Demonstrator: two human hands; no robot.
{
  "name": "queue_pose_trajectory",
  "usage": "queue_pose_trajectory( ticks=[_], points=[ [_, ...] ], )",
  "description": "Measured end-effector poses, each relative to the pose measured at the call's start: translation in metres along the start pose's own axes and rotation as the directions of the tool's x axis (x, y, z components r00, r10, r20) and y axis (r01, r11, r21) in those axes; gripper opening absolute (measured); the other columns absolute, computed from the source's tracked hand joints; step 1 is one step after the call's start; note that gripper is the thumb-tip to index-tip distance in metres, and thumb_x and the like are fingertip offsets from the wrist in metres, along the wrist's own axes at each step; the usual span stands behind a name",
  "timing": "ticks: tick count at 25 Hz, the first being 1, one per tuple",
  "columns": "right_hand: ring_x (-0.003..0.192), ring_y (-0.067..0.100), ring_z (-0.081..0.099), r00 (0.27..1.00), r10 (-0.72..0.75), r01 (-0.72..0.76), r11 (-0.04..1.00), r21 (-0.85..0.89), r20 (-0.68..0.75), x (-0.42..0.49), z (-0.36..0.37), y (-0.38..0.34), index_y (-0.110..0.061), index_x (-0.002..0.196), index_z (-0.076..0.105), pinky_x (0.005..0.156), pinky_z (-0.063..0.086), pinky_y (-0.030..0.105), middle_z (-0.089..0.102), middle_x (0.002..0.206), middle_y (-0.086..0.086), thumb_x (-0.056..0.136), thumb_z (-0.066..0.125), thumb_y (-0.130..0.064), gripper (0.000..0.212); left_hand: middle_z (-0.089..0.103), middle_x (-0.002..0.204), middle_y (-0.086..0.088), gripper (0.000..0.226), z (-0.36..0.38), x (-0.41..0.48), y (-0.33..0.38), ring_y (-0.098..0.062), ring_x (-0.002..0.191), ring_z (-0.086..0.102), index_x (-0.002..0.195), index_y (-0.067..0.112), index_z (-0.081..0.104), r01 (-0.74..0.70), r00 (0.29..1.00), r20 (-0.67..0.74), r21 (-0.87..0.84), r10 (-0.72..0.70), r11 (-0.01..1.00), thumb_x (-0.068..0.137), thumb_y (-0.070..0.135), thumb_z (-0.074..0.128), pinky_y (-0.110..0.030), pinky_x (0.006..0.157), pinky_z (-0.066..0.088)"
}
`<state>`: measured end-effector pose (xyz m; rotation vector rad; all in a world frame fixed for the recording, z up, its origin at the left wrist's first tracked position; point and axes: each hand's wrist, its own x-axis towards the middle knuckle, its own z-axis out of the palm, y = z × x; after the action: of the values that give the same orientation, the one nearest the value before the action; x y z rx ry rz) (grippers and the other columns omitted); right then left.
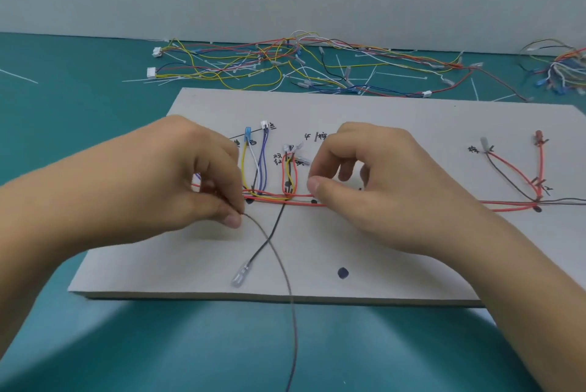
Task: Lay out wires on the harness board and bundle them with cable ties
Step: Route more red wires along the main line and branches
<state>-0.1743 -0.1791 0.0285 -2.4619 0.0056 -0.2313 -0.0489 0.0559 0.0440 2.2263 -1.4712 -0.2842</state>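
A pale harness board [380,125] with hand-written labels lies on the teal table. Red, yellow, white and purple wires [272,198] run along its middle line and loop up to small connectors. My left hand [177,179] pinches the end of a thin grey wire [285,280], which trails off the board's front edge toward me. A black wire with a clear terminal [240,276] crosses it. My right hand [374,188] hovers over the red wire run with curled fingers, thumb close to the wires; whether it pinches anything is hidden.
A tangle of loose coloured wires and white cable ties [285,65] lies behind the board, with another heap [564,71] at the far right. Red and brown wires [520,176] branch at the board's right. A dark dot [342,272] marks the board's front.
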Motion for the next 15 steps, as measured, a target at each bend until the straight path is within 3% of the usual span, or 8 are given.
queue_pose_trajectory(
  ticks=[2,5,10,15],
  points=[
    [0.076,0.009,0.060,0.998,-0.007,0.000,0.993,0.119,0.063,-0.002,0.004,-0.006,-0.029,0.091,0.071,0.062,0.041,0.015,0.067,0.081,-0.009,0.089,0.070,-0.037,0.008,0.068,0.070,0.014,0.011,0.002,0.016,0.007,-0.007,0.064,0.064,0.072,0.041,0.078,0.018,1.000,0.024,-0.089,-0.016,0.996,0.072,0.038,0.088,-0.017,0.058,0.048],
    [0.069,0.008,0.065,0.988,0.024,-0.062,0.965,0.253,0.151,-0.008,0.007,-0.013,-0.032,0.111,0.067,0.062,0.049,0.025,0.073,0.080,-0.009,0.087,0.072,-0.043,0.026,0.073,0.069,0.008,0.004,0.007,0.036,0.016,-0.017,0.067,0.069,0.073,0.039,0.079,0.065,0.995,0.090,-0.172,-0.050,0.983,0.072,0.039,0.082,-0.042,0.067,0.057],
    [0.073,0.009,0.072,0.966,0.142,-0.190,0.956,0.223,0.214,-0.008,0.008,-0.010,-0.032,0.111,0.065,0.078,0.061,0.042,0.076,0.081,-0.009,0.080,0.077,-0.014,0.037,0.072,0.066,0.014,0.011,0.012,0.052,0.020,-0.009,0.062,0.067,0.073,0.037,0.077,0.102,0.983,0.161,-0.076,-0.089,0.992,0.075,0.028,0.084,-0.041,0.066,0.058],
    [0.070,0.011,0.073,0.953,0.164,-0.245,0.911,0.332,0.254,-0.009,0.011,-0.011,-0.033,0.109,0.064,0.074,0.064,0.046,0.075,0.086,-0.004,0.079,0.073,-0.006,0.041,0.070,0.063,0.004,0.007,0.015,0.048,0.013,-0.018,0.056,0.062,0.077,0.035,0.078,0.121,0.983,0.158,-0.181,-0.093,0.976,0.070,0.039,0.078,-0.048,0.066,0.059]
  ],
)
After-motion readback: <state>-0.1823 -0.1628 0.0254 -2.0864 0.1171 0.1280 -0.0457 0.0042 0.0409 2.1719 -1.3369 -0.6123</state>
